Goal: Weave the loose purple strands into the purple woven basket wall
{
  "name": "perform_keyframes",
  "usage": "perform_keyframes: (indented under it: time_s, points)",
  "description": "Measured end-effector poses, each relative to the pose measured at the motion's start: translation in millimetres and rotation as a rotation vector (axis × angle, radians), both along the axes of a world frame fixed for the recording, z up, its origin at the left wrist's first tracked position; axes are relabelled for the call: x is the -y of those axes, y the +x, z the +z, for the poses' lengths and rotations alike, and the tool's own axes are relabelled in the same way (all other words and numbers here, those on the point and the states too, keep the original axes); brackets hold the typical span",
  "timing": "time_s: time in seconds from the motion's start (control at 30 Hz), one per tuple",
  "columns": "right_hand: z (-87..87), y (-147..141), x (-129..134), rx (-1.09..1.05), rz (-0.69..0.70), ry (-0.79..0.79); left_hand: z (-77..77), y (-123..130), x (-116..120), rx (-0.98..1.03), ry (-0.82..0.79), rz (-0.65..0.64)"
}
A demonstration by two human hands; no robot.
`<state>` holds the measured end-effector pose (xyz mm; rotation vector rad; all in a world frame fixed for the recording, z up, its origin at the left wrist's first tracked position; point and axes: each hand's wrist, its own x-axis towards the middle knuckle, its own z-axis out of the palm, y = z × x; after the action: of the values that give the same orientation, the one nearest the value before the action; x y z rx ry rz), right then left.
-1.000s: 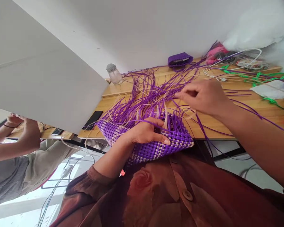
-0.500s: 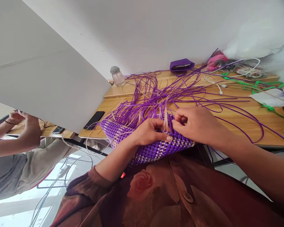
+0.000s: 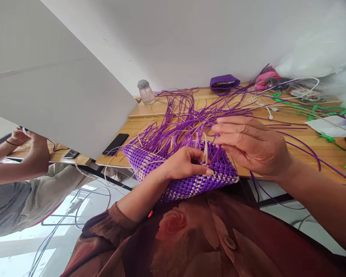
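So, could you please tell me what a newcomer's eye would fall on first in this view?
Most likely the purple and cream woven piece at the table's near edge, held by the left hand, with the right hand by its right end. Next would come the tangle of purple and cream strands spread beyond it across the wooden table. A small purple pouch at the back might also catch the eye.

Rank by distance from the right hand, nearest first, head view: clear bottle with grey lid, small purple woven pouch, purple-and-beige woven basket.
1. Purple-and-beige woven basket: lower left, right beside the right hand.
2. Small purple woven pouch: beyond the hand, slightly left.
3. Clear bottle with grey lid: also beyond, much farther left.
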<state>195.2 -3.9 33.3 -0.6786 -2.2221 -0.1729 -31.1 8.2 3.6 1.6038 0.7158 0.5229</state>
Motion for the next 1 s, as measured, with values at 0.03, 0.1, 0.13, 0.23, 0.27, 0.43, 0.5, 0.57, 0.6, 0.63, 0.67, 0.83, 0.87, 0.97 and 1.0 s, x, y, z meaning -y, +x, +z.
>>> perform_keyframes:
  time_s: [0.03,0.1,0.13,0.23,0.27,0.43,0.5,0.57,0.6,0.63,0.67,0.83,0.87,0.97,1.0]
  points:
    - [2.8,-2.0,3.3,-0.004,-0.016,-0.052,0.4,-0.1,1.3,-0.005,0.006,0.000]
    - [4.9,-6.7,11.4,0.040,-0.085,-0.177,0.4,0.3,4.8,-0.009,0.033,0.040]
    - [4.5,-8.7,16.0,0.082,-0.127,-0.226,0.2,0.6,6.8,-0.010,0.050,0.070]
    - [0.0,-11.8,30.9,0.235,-0.206,-0.306,-0.4,2.1,12.1,-0.015,0.072,0.130]
    - [-1.8,-11.9,35.7,0.279,-0.217,-0.327,-0.3,2.7,13.4,-0.015,0.064,0.136]
    - [-7.2,-11.9,52.9,0.380,-0.248,-0.485,0.8,5.0,15.6,0.019,0.017,0.129]
    - [-5.2,-15.4,57.3,0.316,-0.222,-0.669,1.3,5.3,16.1,0.028,0.019,0.136]
    - [-1.0,-22.0,62.7,0.161,-0.143,-1.010,1.6,5.1,17.1,0.030,0.012,0.152]
    - [1.2,-25.7,66.0,0.060,-0.100,-1.216,1.6,5.1,17.9,0.028,0.000,0.159]
    - [3.0,-28.9,69.5,-0.043,-0.063,-1.409,1.5,5.2,18.8,0.023,-0.014,0.165]
    - [4.1,-30.9,72.9,-0.131,-0.037,-1.563,1.3,5.6,19.8,0.016,-0.027,0.170]
    - [4.0,-15.5,72.8,0.036,-0.045,-1.382,-1.1,10.2,24.2,-0.017,-0.064,0.226]
    - [4.4,-9.6,67.6,0.136,-0.079,-1.173,-1.6,11.1,24.7,-0.024,-0.065,0.239]
    - [8.0,0.6,43.4,0.298,-0.163,-0.613,-3.0,12.3,25.1,-0.035,-0.061,0.246]
    - [9.1,0.4,33.8,0.297,-0.158,-0.515,-3.4,12.0,25.0,-0.032,-0.060,0.241]
